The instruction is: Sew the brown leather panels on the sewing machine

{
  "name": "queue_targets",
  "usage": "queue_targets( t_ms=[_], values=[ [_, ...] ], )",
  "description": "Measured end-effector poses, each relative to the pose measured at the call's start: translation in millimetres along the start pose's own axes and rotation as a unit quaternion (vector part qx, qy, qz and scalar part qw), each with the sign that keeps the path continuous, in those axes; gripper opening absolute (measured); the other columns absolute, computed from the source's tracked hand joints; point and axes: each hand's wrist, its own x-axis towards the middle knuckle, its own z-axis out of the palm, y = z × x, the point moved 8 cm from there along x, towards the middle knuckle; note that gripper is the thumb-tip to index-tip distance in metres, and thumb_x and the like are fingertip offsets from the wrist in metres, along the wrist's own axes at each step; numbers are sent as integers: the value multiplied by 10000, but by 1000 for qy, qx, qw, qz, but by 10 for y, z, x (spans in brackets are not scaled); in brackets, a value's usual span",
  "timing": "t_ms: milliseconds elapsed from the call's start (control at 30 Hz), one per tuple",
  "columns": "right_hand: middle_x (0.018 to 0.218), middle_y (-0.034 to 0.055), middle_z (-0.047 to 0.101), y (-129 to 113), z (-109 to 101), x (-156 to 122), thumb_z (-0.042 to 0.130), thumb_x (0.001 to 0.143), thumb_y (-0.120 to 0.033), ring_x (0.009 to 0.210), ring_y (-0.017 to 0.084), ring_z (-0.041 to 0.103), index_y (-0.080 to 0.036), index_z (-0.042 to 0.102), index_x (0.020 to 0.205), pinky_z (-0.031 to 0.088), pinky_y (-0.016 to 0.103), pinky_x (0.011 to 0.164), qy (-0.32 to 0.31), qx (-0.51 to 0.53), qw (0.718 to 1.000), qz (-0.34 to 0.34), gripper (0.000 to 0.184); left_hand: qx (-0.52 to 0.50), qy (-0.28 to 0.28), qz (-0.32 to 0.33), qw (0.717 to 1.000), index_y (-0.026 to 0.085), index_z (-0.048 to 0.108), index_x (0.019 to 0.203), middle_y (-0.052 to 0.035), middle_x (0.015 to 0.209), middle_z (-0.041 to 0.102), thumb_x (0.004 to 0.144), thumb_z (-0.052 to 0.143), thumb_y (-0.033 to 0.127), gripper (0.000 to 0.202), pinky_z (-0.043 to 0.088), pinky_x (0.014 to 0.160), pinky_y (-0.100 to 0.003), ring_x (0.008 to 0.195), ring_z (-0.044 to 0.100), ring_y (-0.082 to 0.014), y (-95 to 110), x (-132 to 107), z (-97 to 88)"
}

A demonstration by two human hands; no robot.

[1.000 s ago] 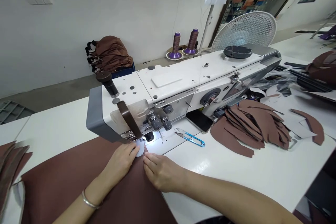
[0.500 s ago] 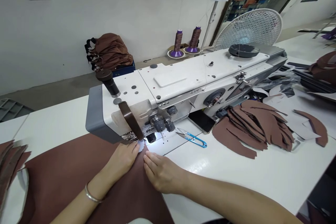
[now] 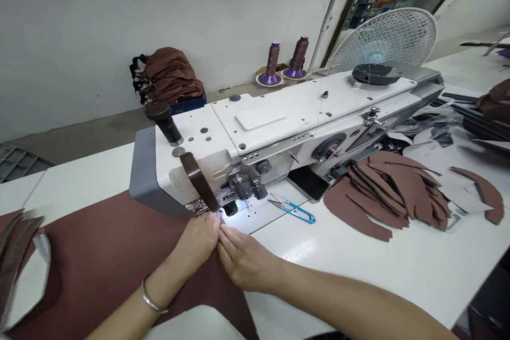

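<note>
Pinching the right edge of the brown sheet (image 3: pixel 95 255), the fingers of the right hand (image 3: pixel 247 260) are closed just in front of the sewing machine's (image 3: pixel 263 117) needle area. The left hand (image 3: pixel 201 239) lies on the sheet with bent fingers; whether it grips or only presses, I cannot tell. Compared with a second ago, the left hand sits farther right, its fingertips now close against the right hand's, and the bracelet (image 3: pixel 151 297) has shifted with it. The pale disc (image 3: pixel 218 215) beside the left fingers, plain then, is down to a sliver. A curved edge of the sheet has come into view at the bottom, baring a pale surface.

The sheet lies on the white table (image 3: pixel 303 287), partly under the machine head. Its right edge points away from the person toward the needle area; its longest visible reach spreads leftward, but it leaves the frame, so its full long axis cannot be told.

Right of the hands lie blue-handled snips (image 3: pixel 295 211), and beyond them overlapping brown cut pieces (image 3: pixel 390 186). Behind the machine stand two thread spools (image 3: pixel 272 64), a white fan (image 3: pixel 386 37) and a pale wall (image 3: pixel 199 5).
</note>
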Motion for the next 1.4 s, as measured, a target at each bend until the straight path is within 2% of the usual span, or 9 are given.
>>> queue_targets(
  t_ms=[133, 333, 500, 600, 800, 1033, 1267, 1400],
  values=[
    [1100, 256, 645, 1, -25, 1, 427, 864, -79, 1083, 350, 612, 43, 633, 1032, 519, 467, 914, 11, -5, 1000, 7, 292, 12, 57, -18, 998, 107, 616, 878, -95, 776, 621, 844, 415, 31, 218, 463, 567, -340, 671, 591, -239, -15, -34, -36],
    [1046, 254, 665, -139, -157, -53, 438, 835, -68, 994, 341, 651, 36, 642, 1003, 553, 473, 828, 4, -12, 1000, -10, 284, 29, 140, -29, 989, 131, 626, 1023, -117, 910, 674, 909, 374, 91, 279, 436, 745, -405, 832, 610, -263, -183, -194, -93],
    [1031, 255, 670, -164, -158, -36, 455, 816, -78, 972, 349, 658, 40, 644, 1000, 566, 458, 793, 0, -22, 1000, -13, 289, 15, 189, 46, 981, 112, 627, 924, -112, 871, 675, 934, 300, 98, 328, 413, 620, -322, 692, 591, -202, -191, -205, -175],
    [1038, 258, 667, -141, -118, -15, 451, 816, -87, 976, 357, 658, 44, 644, 998, 568, 461, 799, 3, -20, 1000, -10, 297, 7, 168, 56, 984, 113, 609, 874, -105, 824, 653, 917, 292, 75, 323, 406, 551, -304, 645, 573, -197, -177, -142, -147],
    [1007, 264, 674, -159, -112, 15, 452, 815, -74, 945, 354, 671, 44, 645, 977, 573, 473, 785, 6, -21, 1000, -10, 278, 31, 104, 37, 993, 114, 588, 858, -102, 786, 624, 856, 341, 36, 258, 465, 558, -335, 667, 594, -232, -100, -72, -29],
    [997, 256, 680, -238, -151, 73, 476, 798, -76, 933, 349, 675, 32, 646, 956, 584, 454, 746, 8, -38, 999, -24, 256, 49, 32, 16, 998, 111, 593, 855, -88, 734, 630, 832, 375, 11, 241, 455, 506, -309, 599, 603, -221, -158, -67, 127],
    [1016, 285, 664, -255, -11, 156, 449, 818, -81, 935, 355, 670, 51, 634, 976, 571, 478, 734, -14, -34, 999, -33, 277, 20, 22, 7, 1000, 93, 585, 913, -69, 666, 610, 853, 343, 15, 261, 472, 536, -315, 502, 559, -188, -273, -68, 177],
    [1027, 306, 652, -238, 77, 167, 441, 831, -75, 967, 357, 659, 63, 622, 1002, 555, 501, 786, -17, -25, 999, -15, 284, -5, 12, 11, 1000, 92, 592, 900, -106, 707, 631, 855, 342, 27, 262, 475, 541, -315, 556, 596, -209, -322, -61, 242]
  ],
)
